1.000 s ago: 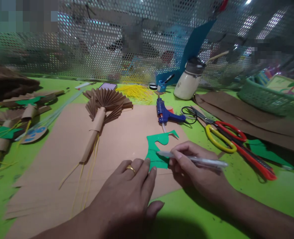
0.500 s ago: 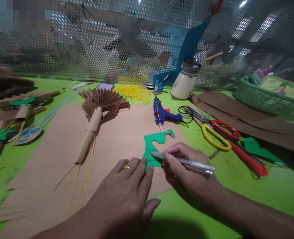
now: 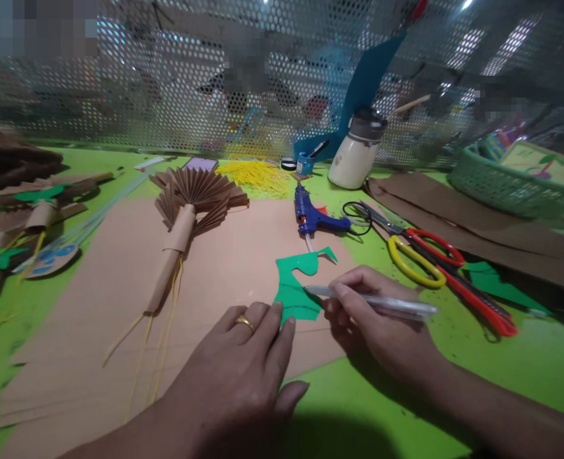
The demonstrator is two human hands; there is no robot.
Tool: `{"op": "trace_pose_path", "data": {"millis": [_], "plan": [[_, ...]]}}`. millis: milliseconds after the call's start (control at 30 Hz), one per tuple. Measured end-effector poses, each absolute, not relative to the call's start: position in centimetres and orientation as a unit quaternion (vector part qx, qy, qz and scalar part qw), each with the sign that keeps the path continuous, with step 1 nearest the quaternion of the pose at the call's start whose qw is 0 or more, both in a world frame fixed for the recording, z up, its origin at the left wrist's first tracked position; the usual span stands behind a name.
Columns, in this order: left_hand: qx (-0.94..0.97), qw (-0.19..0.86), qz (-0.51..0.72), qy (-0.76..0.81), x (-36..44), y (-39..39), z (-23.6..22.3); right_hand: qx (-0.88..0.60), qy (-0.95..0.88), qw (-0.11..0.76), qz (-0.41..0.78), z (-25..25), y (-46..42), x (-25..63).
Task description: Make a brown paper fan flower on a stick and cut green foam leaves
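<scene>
My left hand [image 3: 248, 363] lies flat with its fingers stretched out, the fingertips pressing the lower left edge of a cut piece of green paper [image 3: 294, 290]. Dark curved pen lines show on that piece. A pen [image 3: 387, 305] with a clear barrel sits in my right hand [image 3: 382, 325], its tip at the green paper's right part. Beneath lie large tan paper sheets [image 3: 100, 287]. To the left on them rests a paper figure [image 3: 179, 236] with a pleated brown fan top, a rolled tube body and yellow strings.
A blue glue gun [image 3: 313, 213] lies beyond the green paper. Scissors [image 3: 415, 255] and a red utility knife [image 3: 482, 303] are at right, near brown paper [image 3: 463, 217] and a green basket [image 3: 515, 182]. A white jar [image 3: 355, 156] and yellow strands [image 3: 253, 175] stand by the perforated metal screen [image 3: 167, 83].
My right hand has moved the pen a little to the right over the green paper, and more of the drawn line is showing. My left hand has stayed in place.
</scene>
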State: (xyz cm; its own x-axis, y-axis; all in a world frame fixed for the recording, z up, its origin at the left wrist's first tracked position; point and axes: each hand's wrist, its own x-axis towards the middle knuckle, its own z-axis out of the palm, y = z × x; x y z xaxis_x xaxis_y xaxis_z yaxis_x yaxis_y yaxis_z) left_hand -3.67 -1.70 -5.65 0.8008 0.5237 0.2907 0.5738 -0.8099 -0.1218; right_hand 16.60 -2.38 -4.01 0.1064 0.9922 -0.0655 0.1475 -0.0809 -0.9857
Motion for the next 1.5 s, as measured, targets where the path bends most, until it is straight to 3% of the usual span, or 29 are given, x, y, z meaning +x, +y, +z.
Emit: {"op": "trace_pose_path", "data": {"millis": [667,1200,1500], "plan": [[-0.940,0.091,-0.146,-0.293,-3.5,-1.8,-6.1,-0.505,-0.578,0.443,0.463,-5.1,-3.2,15.0],[-0.940,0.077,-0.143,-0.301,-3.8,-1.8,-6.1,-0.560,-0.675,0.405,0.259,-4.6,-3.4,14.8],[-0.938,0.086,-0.141,-0.306,-3.8,-1.9,-5.9,-0.581,-0.658,0.399,0.268,-4.5,-3.7,16.0]]}}
